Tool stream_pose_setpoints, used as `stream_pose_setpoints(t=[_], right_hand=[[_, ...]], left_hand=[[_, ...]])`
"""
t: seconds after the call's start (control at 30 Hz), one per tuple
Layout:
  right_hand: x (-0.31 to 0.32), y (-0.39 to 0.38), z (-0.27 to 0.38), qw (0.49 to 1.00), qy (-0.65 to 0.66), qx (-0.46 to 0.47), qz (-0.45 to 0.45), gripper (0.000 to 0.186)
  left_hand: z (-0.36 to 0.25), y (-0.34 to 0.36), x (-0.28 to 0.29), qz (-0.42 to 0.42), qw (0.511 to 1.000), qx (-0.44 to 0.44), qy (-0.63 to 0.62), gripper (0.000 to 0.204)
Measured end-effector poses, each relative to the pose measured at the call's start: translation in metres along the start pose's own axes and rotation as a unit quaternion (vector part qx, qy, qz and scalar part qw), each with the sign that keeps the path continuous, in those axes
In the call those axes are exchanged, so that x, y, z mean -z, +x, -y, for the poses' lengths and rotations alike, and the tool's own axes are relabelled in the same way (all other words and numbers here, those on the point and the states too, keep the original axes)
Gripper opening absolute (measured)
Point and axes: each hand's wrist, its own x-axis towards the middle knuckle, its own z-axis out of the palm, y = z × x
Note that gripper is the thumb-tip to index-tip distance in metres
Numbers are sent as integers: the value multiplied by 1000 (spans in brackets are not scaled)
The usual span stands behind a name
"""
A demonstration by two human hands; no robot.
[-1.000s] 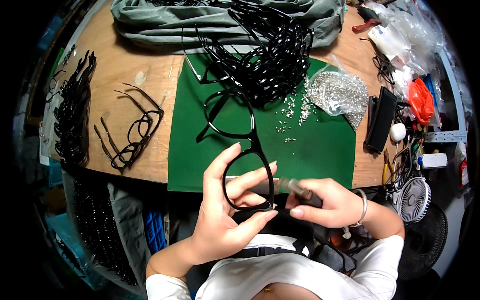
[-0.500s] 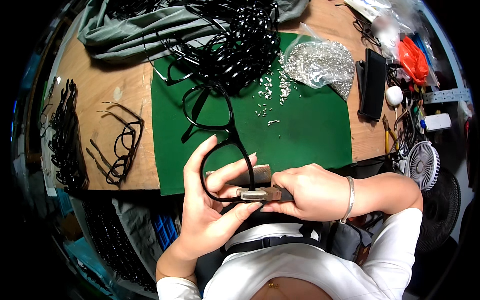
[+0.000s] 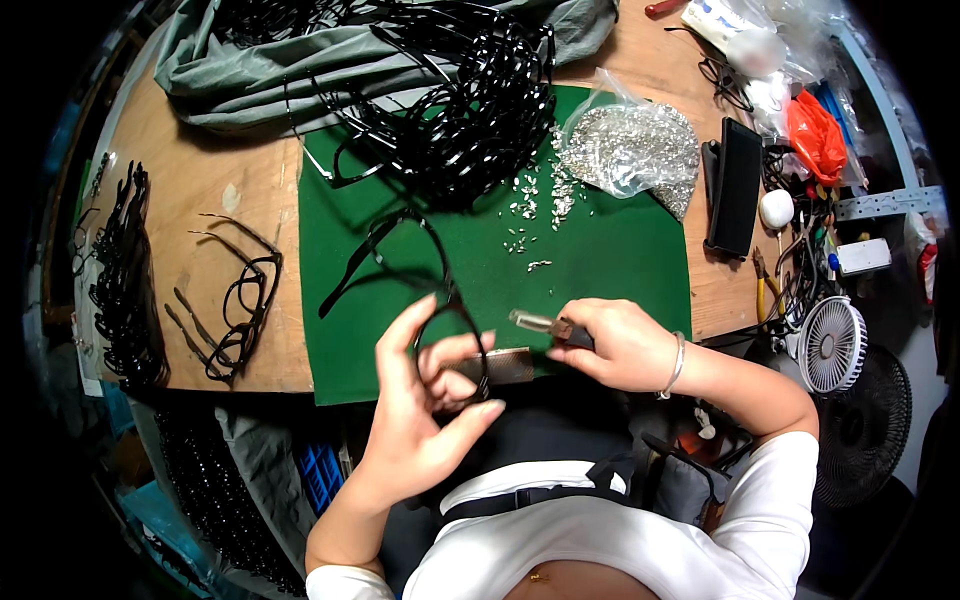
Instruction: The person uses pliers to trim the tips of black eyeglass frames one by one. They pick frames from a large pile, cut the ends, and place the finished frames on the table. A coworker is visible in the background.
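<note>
Above the near edge of the green mat [image 3: 620,290], my left hand [image 3: 415,420] holds a black eyeglass frame [image 3: 447,270] by its near rim, thumb and fingers closed on it. The frame is tilted, one temple reaching far left. To its right, my right hand [image 3: 625,345] grips a pair of pliers [image 3: 545,324], jaws pointing left and apart from the frame. Beneath the hands, a flat metal piece [image 3: 513,366] lies at the mat's edge. Small silvery pieces [image 3: 525,200] are scattered farther up the mat; their exact kind is too small to tell.
A big heap of black eyeglass frames [image 3: 470,100] covers the far side. A clear bag of silvery pieces [image 3: 640,150] lies right of it. More glasses [image 3: 240,310] rest on the left. A black phone-like object [image 3: 735,190], yellow-handled pliers [image 3: 766,285] and a white fan [image 3: 833,345] are right.
The pliers have come off the frame's near rim and moved up and right with my right hand. The frame has turned in my left hand, its far end lower.
</note>
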Motion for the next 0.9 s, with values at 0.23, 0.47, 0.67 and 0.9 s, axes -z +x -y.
stream_pose_setpoints(t=[0.23,0.47,0.67,0.9], right_hand=[[7,30,-20,993,-97,34,-60,16],[9,27,-20,993,-114,-6,-27,14],[-6,28,-18,981,-176,22,-82,15],[-3,7,40,969,223,-13,-109,14]], left_hand=[[22,-26,-15,-70,997,-31,-5,55],[11,-34,0,38,969,63,-235,78],[23,-22,-19,7,984,114,-136,16],[33,-22,-40,-67,995,27,-66,47]])
